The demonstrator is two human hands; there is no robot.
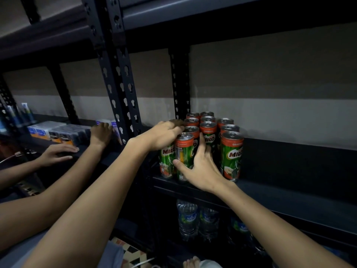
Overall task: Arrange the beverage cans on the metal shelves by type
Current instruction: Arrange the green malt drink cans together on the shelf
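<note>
The dark metal shelf (270, 190) is carrying a cluster of tall green-and-red Milo drink cans (207, 132) at its left end, close against the perforated black upright post (180, 84). To the right of the cans, the shelf board is running on bare toward the frame edge, with the grey-and-cream wall showing behind it. The cans are standing upright in tight rows from the front lip back toward the wall; one front-right can (231, 155) is standing slightly apart from the others, right at the front edge.

Below, clear plastic water bottles with blue labels (188, 219) are standing in the dim lower bay. On the neighbouring shelf to the left, small white-and-blue boxes (48, 130) are lying in a row, and another person's two hands (101, 132) are resting there.

The left hand (164, 136) is reaching in palm down, its fingers curling over the tops of the left-hand cans; which one it is gripping I cannot tell. The right hand (201, 167) is wrapping around the front can (183, 155), thumb pressing its near side and fingers spreading behind it, grasping it as it stands at the shelf's front edge.
</note>
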